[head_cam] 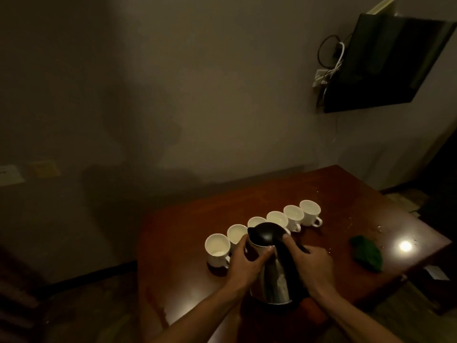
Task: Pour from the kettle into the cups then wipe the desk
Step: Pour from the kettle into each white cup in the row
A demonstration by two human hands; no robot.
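Gripping kettle [277,280] handle with right hand [311,263], fingers [288,241] curled round it; clasping steel body with left hand [243,264]. Upright on near counter [333,194], spout facing far-left toward cups [237,233] (row just beyond).

A shiny metal body and matt black plastic lid are shown on the kettle [272,276]. Beside it, glossy white, seemingly ceramic cups [277,217] and a fuzzy green cloth [367,252] are carried by a polished wooden worktop [346,194].

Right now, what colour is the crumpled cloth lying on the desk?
Dark green crumpled cloth, clearest in the head view.
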